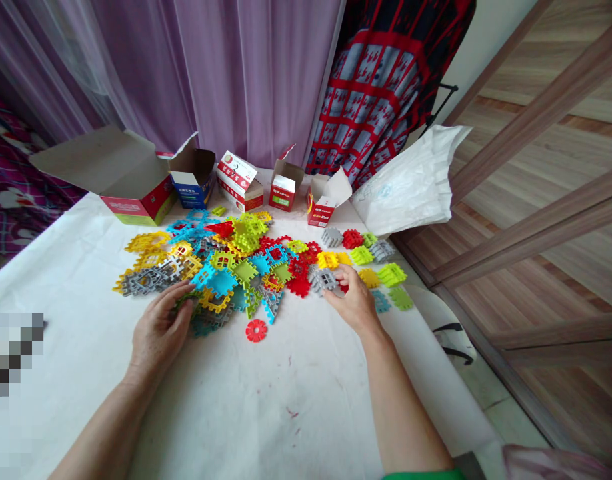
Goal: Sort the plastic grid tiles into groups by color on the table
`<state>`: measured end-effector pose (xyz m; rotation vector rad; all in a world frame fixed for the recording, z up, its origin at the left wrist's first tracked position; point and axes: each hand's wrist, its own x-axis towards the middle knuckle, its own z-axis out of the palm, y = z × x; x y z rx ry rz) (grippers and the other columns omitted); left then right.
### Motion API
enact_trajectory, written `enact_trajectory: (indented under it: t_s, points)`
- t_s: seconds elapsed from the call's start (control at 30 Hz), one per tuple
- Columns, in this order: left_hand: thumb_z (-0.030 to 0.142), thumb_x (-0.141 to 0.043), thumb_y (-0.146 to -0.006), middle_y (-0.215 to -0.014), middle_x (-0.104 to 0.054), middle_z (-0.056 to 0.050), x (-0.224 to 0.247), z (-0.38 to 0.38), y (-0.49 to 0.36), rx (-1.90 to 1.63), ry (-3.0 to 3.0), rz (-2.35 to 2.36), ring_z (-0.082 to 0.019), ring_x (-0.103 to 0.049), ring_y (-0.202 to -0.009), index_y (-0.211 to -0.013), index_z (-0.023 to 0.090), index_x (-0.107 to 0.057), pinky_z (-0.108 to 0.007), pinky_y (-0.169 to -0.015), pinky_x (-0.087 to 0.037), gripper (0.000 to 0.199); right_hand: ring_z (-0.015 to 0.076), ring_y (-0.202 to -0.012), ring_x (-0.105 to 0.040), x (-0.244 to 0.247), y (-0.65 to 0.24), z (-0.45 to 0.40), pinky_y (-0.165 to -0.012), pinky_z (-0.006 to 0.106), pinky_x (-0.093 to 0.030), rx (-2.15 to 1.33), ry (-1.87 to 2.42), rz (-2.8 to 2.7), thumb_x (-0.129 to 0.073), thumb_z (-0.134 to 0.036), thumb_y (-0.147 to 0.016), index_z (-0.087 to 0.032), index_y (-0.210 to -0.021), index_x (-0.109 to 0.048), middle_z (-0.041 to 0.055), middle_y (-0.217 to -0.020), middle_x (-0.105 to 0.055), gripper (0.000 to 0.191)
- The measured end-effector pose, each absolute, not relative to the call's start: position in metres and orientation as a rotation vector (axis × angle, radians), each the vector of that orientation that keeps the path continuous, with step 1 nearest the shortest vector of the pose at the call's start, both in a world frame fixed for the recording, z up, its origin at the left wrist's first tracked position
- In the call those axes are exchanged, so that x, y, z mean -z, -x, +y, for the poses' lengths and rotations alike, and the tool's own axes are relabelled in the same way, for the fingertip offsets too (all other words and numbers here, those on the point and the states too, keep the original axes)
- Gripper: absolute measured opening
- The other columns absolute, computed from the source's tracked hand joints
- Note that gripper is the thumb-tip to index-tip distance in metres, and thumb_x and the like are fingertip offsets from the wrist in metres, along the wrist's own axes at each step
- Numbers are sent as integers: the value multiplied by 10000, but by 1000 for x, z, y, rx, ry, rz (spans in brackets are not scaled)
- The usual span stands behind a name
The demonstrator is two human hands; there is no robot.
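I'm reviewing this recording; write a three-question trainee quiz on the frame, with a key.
1. True or false: the red flower-shaped piece lies between the pile of plastic pieces and the curtain.
2. What is the right hand touching?
A) the white bag
B) gray pieces
C) a blue box
3. Fill in: in the picture, the white bag is to the ____ of the cardboard boxes.

Key: 1. False; 2. B; 3. right.

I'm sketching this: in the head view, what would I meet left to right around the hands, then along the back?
Hands: left hand, red notched disc, right hand, rightmost lime-green tile.
Back: big red-and-green box, blue box, red-and-white box, red box with green label, red box with open flaps, white bag.
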<state>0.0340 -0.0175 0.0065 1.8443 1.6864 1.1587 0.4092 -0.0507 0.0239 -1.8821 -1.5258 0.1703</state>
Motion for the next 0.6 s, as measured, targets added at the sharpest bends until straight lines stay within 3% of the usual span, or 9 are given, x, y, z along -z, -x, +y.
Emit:
enact_trajectory:
  t_s: [0.37,0.6]
  points:
    - [465,-523,-863,-1269,-680,-64,-6,-18,-34,-1172,-1848,1685,-236,-645,-1143,-1092,255,-679,-392,-997,-515,347,235,-921,-642,-19,-409,-51,-834,387,-501,-110,1866,-1580,-702,-324,-697,-180,-1298,-501,100,-1076,-705,649]
    - [476,-517,-860,-1260,-683,-71,-7,-18,-34,-1161,-1857,1698,-239,-653,-1130,-1086,252,-680,-396,-995,-518,358,287,-1075,-602,-28,-401,-56,-933,427,-437,47,1986,-1669,-714,-348,-716,-175,-1318,-496,119,-1161,-684,663]
